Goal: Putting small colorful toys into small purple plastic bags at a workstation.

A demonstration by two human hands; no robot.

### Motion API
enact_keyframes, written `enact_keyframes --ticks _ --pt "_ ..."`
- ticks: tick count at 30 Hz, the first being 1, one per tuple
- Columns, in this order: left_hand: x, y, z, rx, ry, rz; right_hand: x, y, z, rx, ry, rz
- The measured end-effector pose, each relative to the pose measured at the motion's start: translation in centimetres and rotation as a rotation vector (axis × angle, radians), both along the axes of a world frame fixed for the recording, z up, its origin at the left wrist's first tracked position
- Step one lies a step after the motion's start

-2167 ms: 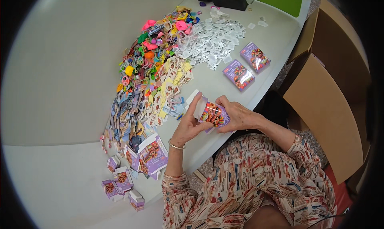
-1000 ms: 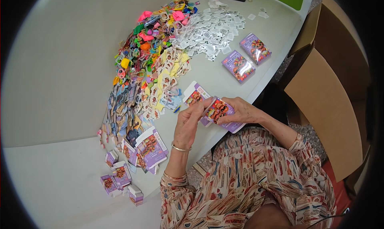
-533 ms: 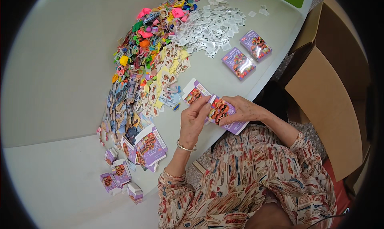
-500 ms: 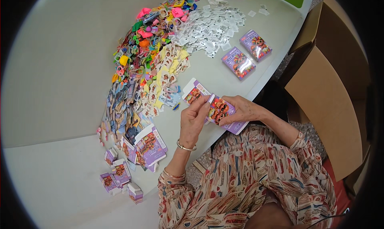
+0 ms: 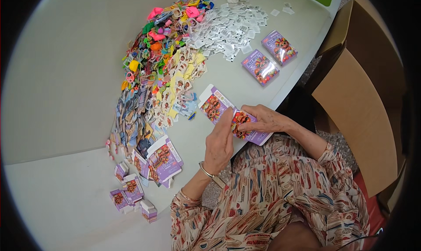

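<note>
In my right hand (image 5: pixel 265 119) is a purple folded paper carton (image 5: pixel 245 125) printed with colourful cartoon figures, its thumb across the front and the other fingers along the upper edge. My left hand (image 5: pixel 220 143), a bracelet on its wrist, lies against the carton's left end. Its fingers are stretched straight and close together, and the thumb is hidden. Just beyond those fingertips a matching purple printed panel (image 5: pixel 215 105) with a white flap rests on the table. I cannot tell whether this panel joins the held carton or is separate.
Two finished purple boxes (image 5: pixel 260 68) stand at the right. A heap of small colourful toys (image 5: pixel 160 45), white packets (image 5: pixel 228 27) and printed cards (image 5: pixel 175 91) curves across the table. Flat cartons (image 5: pixel 164 161) and small opened boxes (image 5: pixel 132 187) lie left. A cardboard box (image 5: pixel 355 115) stands right.
My left hand has come out of its pinch at the carton's end flap, straightened its fingers and shifted slightly right and nearer me. The right hand keeps its hold, nearly still.
</note>
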State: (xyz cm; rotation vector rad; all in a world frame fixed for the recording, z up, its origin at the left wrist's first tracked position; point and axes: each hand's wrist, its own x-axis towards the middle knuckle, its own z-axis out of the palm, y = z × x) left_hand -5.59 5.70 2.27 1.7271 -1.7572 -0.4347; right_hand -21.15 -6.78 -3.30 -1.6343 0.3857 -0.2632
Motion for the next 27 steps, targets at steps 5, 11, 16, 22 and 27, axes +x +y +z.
enact_keyframes --ticks 5,11,16,22,27 --pt "-1.0 1.3 -0.2 -0.086 -0.044 -0.007 -0.3 0.3 0.3 -0.053 -0.021 0.052" --pt "1.3 0.7 -0.6 0.309 0.791 0.168 -0.5 0.2 -0.1 -0.046 -0.022 0.060" --pt "0.1 1.9 -1.3 0.106 0.310 0.160 -0.5 0.3 0.2 -0.008 0.010 0.055" --pt "0.0 2.5 -0.9 -0.044 0.076 0.044 -0.4 0.6 0.7 -0.007 0.010 0.076" --pt "-0.5 2.6 -1.3 0.108 0.517 0.321 0.2 0.8 0.2 0.016 0.016 -0.020"
